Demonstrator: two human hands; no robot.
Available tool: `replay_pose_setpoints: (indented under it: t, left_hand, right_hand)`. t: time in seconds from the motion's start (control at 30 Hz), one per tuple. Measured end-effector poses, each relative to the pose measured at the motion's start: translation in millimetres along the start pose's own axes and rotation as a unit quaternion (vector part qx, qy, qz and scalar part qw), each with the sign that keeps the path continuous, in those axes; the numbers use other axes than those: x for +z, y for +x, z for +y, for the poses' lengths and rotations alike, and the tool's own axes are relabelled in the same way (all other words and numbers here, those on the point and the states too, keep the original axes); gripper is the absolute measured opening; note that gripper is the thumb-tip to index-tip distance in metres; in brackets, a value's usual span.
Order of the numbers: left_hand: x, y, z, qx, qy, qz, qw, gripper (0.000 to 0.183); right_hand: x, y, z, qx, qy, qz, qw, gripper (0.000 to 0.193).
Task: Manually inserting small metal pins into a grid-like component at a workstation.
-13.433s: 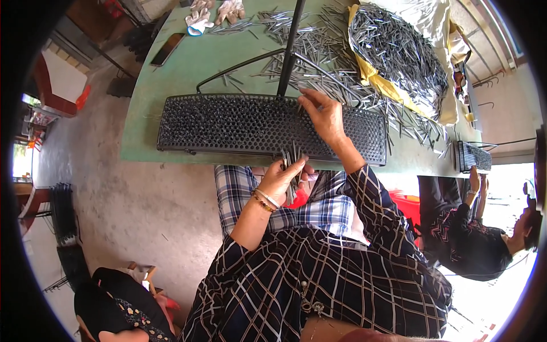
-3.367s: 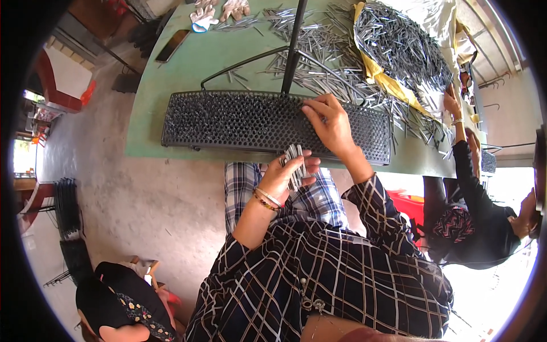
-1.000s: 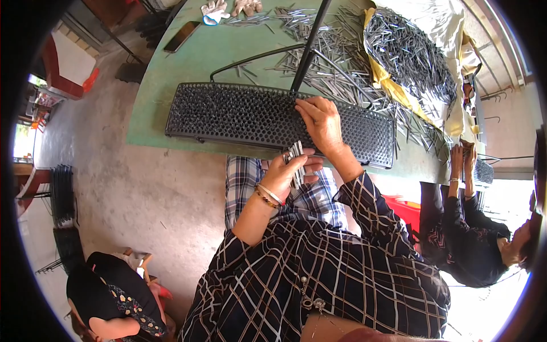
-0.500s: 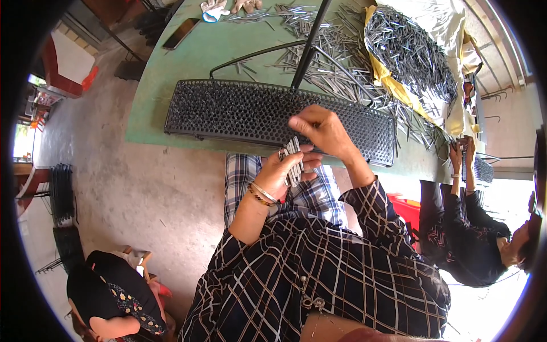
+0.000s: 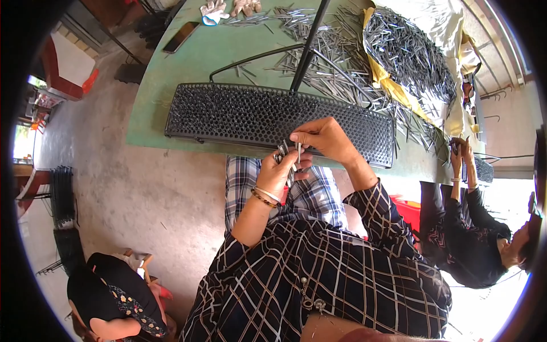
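Low in front of the table edge, my left hand (image 5: 275, 174) is closed round a small bundle of short grey metal rods (image 5: 283, 149). My right hand (image 5: 330, 141) is beside it, thumb and forefinger pinched on one thin metal rod (image 5: 299, 151) that points downward at the bundle. Just beyond both hands lies a long black perforated rack (image 5: 239, 117), its rows of round holes facing up. Part of its near edge is hidden behind my hands. A black metal frame (image 5: 308, 60) rises behind the rack.
Loose rods (image 5: 325, 43) lie scattered over the green table (image 5: 151, 108). A yellow-edged sack (image 5: 393, 85) spills more rods at the right. A phone (image 5: 181, 37) and gloves (image 5: 214, 11) lie at the far left. One person (image 5: 473, 239) works at right; another (image 5: 117, 296) is lower left.
My right hand has shifted slightly right and down, and a single rod now shows in its pinch. The left hand's bundle has turned and looks more bunched together.
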State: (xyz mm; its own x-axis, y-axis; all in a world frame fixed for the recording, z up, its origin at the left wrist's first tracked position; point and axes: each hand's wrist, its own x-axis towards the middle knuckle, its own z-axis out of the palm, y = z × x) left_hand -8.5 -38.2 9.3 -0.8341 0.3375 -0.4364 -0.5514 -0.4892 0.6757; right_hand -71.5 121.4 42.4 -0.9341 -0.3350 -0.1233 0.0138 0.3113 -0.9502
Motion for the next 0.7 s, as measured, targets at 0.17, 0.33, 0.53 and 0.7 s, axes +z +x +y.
replay_pose_setpoints:
  t: [0.17,0.33,0.53,0.7]
  left_hand:
    - [-3,4,-3,0.039,0.047,0.007,0.998,0.027]
    - [-2,4,-1,0.004,0.001,0.008,1.0,0.03]
    - [-3,9,-11,-0.072,-0.029,-0.057,0.995,0.032]
    - [-11,6,-10,-0.094,-0.045,-0.044,0.994,0.031]
  right_hand:
    - [-4,2,-5,-0.016,-0.058,-0.02,0.998,0.02]
    - [-5,15,-10,-0.045,-0.012,0.126,0.991,0.022]
    - [1,38,12,-0.117,-0.082,0.189,0.971,0.021]
    - [6,39,14,-0.138,-0.131,0.222,0.956,0.017]
